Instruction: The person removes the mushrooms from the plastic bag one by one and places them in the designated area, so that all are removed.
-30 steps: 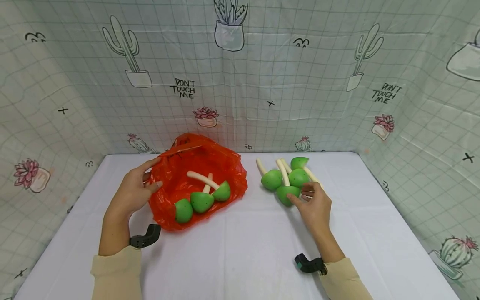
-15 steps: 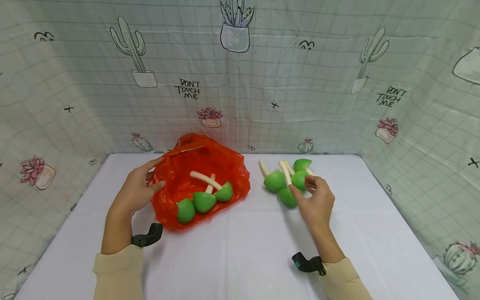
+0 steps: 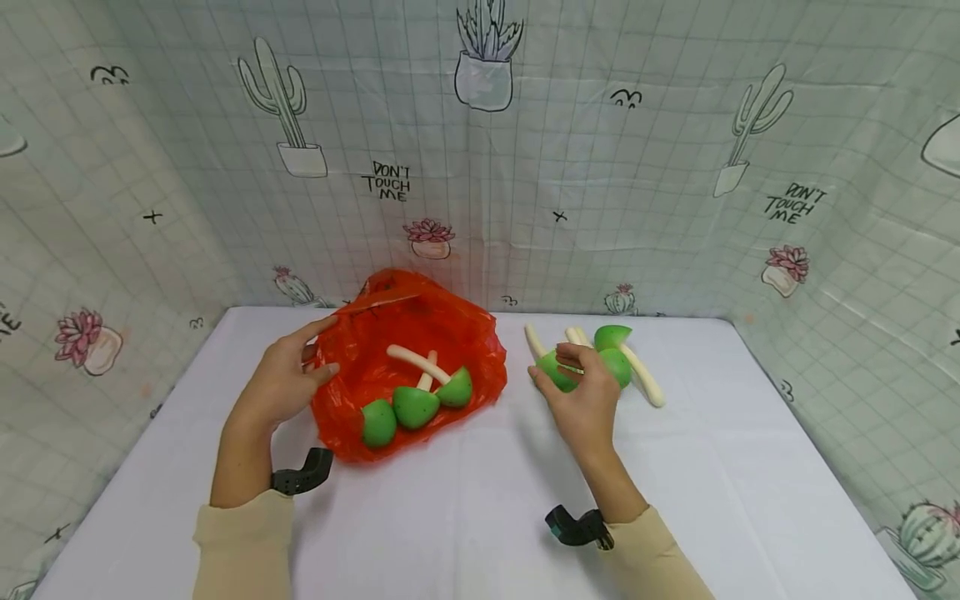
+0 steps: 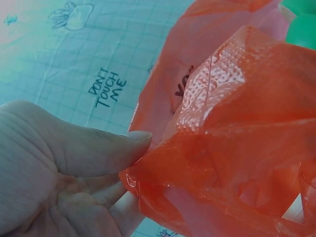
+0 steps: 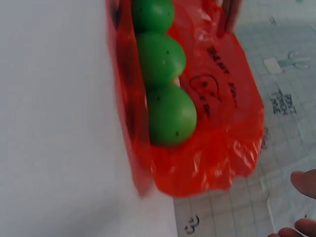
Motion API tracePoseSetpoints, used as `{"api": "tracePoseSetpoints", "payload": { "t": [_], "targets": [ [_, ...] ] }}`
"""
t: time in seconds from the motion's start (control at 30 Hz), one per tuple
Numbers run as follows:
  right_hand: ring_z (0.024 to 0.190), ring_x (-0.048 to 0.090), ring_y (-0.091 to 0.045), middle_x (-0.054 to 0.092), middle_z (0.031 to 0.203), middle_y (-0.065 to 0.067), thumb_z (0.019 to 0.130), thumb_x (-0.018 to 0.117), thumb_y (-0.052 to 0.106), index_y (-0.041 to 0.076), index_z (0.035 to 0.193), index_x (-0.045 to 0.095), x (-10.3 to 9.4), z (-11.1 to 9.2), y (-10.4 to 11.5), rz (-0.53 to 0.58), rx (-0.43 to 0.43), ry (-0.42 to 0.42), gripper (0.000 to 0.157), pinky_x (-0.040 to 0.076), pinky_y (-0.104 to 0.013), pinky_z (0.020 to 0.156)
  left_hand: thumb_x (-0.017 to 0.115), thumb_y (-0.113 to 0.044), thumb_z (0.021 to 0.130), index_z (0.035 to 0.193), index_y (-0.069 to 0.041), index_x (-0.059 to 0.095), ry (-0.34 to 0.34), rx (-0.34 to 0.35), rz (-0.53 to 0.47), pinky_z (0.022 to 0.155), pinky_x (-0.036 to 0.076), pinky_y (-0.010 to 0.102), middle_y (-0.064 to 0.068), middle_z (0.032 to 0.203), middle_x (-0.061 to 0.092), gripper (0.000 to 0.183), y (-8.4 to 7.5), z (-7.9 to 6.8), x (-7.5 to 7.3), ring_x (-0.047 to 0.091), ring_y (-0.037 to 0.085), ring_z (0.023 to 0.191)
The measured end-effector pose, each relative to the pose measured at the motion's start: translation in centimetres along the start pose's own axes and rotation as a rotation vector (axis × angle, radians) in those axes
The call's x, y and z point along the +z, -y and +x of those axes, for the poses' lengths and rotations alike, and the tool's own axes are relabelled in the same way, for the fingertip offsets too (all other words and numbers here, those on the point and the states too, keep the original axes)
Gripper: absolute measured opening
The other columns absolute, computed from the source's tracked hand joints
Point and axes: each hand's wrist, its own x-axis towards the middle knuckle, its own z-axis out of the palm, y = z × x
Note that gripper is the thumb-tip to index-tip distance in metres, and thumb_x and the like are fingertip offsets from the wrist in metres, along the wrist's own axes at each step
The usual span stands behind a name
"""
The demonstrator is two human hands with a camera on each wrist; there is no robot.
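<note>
Bare left hand [image 3: 283, 377]: thumb [image 4: 101, 149] and fingers [image 4: 126, 212] pinching. Bare right hand [image 3: 583, 396]: thumb and fingers parted. Both beige-sleeved forearms [image 3: 243, 462] extended forward.

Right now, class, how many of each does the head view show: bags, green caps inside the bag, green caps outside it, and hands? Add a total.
Red bag: 1
Green caps inside: 3
Green caps outside: 3 showing; the right hand may hide more
Hands, right and left hand: 2
Total showing: 9

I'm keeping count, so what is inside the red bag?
Inside the red bag, three green caps and two pale stems show. Whatever lies beneath or directly behind the caps is covered.
</note>
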Motion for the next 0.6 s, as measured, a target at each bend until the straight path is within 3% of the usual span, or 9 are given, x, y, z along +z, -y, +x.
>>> {"api": "tracePoseSetpoints", "payload": {
  "t": [0.2,0.6],
  "targets": [
    [0.106,0.072,-0.037,0.072,0.115,-0.019,0.082,0.09,0.007,-0.005,0.119,0.068,2.4,-0.8,1.4,0.04,0.016,0.09,0.044,0.062,-0.047,0.093,0.062,0.005,0.101,0.166,-0.007,0.03,-0.007,-0.01,0.001,0.101,0.053,0.055,0.031,0.162,0.036,0.073,0.2,-0.1,0.2,0.045,0.051,0.143],
    [0.106,0.073,-0.035,0.072,0.115,-0.019,0.082,0.09,0.006,-0.007,0.12,0.068,6.6,-1.6,2.2,0.038,-0.051,0.224,0.046,0.061,-0.047,0.096,0.062,0.006,0.1,0.164,-0.003,0.033,-0.02,0.036,0.008,0.105,0.051,0.055,0.029,0.161,0.039,0.07,0.2,0.1,0.1,0.046,0.048,0.143]
  ]
}}
